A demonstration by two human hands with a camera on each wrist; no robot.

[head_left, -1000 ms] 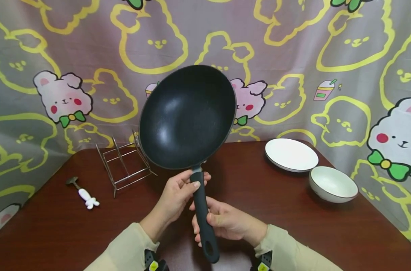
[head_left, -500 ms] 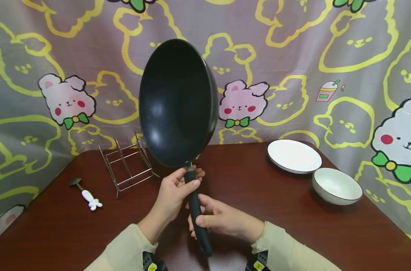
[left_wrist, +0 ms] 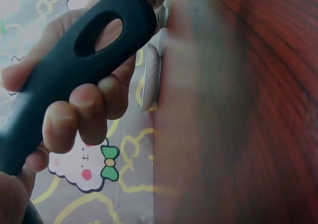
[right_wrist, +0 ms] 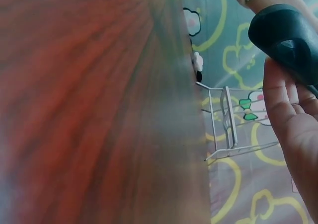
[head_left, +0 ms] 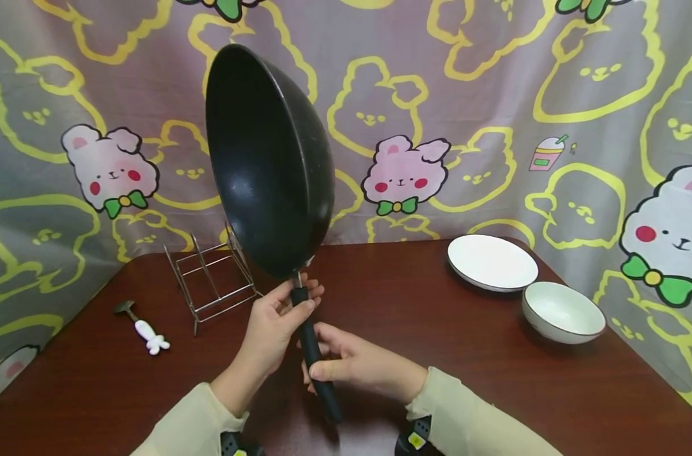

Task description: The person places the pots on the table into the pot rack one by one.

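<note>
From my end I can't tell whether it's a home, but it looks homelike: cartoon-print cloth hangs behind the table's far edge, with a plate and bowl near its right edge.

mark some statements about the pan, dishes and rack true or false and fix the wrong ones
1. The left grip and the right grip both hold the handle of the black pan. True.
2. The left grip is nearer the handle's free end. False: the right grip is.
3. The white plate and the bowl rest on the table. True.
4. The black pan rests on the table. False: it is held up off it.
5. In the head view, the wire rack is left of the white plate. True.
</note>
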